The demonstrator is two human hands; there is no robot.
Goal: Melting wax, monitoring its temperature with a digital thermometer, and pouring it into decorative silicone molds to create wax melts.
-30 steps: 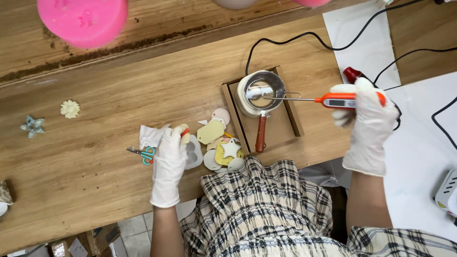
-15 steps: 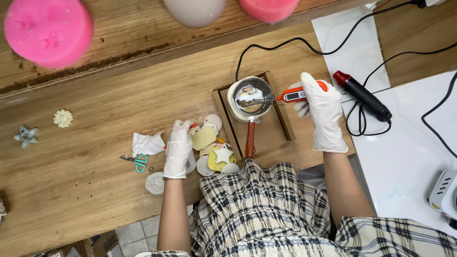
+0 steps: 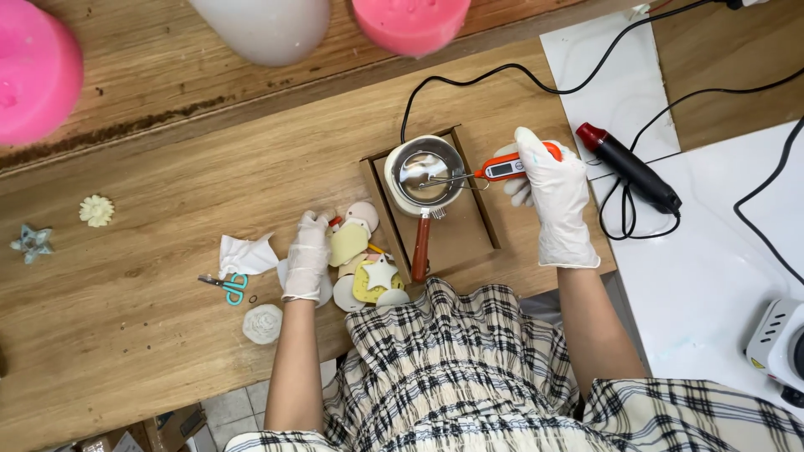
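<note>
My right hand, in a white glove, grips an orange probe thermometer whose metal probe dips into a small steel saucepan holding pale liquid. The pan has a reddish-brown handle and sits on a brown cardboard tray. My left hand, also gloved, rests flat on the wooden table beside a cluster of cream and yellow wax shapes, one with a white star on it. Its fingers lie together and hold nothing.
A crumpled tissue, small teal scissors and a white flower shape lie left of my left hand. A black heat gun with red tip and cables sits on the white mat. Pink and white moulds stand behind.
The view shifted, so everything sits further right. My right hand has brought the thermometer closer over the pan. The left hand stays by the wax shapes.
</note>
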